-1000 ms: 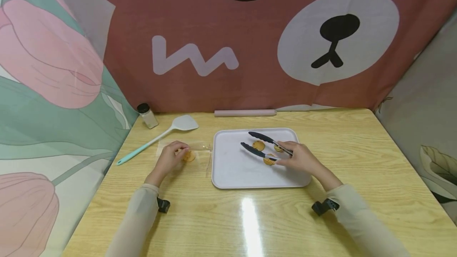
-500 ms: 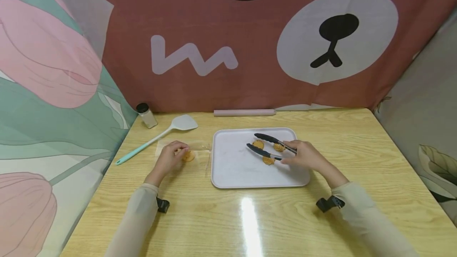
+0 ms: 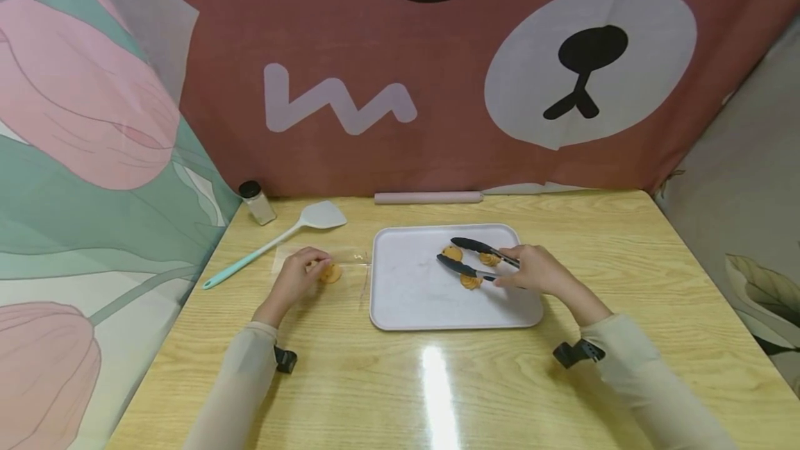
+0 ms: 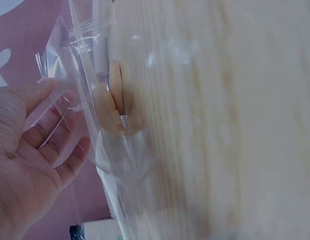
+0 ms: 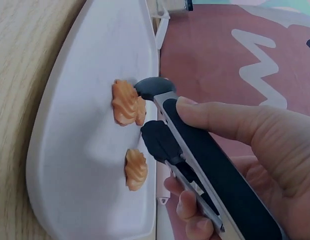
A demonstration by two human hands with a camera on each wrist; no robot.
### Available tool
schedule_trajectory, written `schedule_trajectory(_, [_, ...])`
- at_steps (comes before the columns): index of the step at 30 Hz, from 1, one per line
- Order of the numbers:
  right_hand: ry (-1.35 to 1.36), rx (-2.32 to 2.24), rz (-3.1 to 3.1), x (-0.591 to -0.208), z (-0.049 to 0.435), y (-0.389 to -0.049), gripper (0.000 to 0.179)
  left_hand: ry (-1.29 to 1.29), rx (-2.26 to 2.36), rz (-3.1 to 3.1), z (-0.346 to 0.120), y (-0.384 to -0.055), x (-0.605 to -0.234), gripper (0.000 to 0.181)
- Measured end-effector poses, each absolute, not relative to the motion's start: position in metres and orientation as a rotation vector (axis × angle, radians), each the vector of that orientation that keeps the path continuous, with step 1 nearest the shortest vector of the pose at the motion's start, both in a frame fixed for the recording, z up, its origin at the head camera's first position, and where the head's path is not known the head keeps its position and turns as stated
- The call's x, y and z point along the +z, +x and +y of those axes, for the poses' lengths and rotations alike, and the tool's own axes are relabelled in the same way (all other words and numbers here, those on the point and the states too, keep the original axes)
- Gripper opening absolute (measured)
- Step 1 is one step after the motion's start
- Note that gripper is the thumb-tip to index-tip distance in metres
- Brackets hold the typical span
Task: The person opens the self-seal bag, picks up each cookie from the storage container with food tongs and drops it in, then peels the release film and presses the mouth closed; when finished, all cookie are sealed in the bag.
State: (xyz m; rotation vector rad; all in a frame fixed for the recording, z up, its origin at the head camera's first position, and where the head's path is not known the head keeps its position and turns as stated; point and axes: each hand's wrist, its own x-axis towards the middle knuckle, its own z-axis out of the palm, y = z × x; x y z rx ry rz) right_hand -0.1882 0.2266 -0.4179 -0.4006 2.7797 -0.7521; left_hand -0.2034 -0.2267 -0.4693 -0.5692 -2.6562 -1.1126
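My left hand (image 3: 298, 275) pinches the edge of a clear plastic bag (image 4: 137, 165), which lies left of the tray. Golden cookies (image 4: 116, 90) show through the film beside its fingers. In my right hand (image 3: 536, 271) is a pair of tongs (image 5: 204, 160) with black tips and metal arms. The tongs' tips are spread apart over a white tray (image 3: 406, 307), around the leftmost cookie (image 3: 452, 253); whether they touch it I cannot tell. Two more swirled cookies lie on the tray, a right cookie (image 3: 490, 259) and a near cookie (image 5: 136, 170).
Left of the bag lies a spatula (image 3: 321, 214) with a mint handle. A black-capped jar (image 3: 259, 203) stands at the table's back left corner. Along the back edge rests a pale pink rod (image 3: 428, 197), with a printed cloth (image 3: 350, 151) hanging behind.
My right hand and the tongs have shifted right, and the tips have come down a little around the leftmost cookie. The left hand and the bag look unmoved.
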Motion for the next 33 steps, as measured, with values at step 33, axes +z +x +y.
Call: schedule_trajectory(33, [-0.786, -0.844, 2.942, -0.423, 0.218, -0.185, 0.061, -0.577, -1.101, -2.636, -0.228, -0.204, -0.469, 0.011])
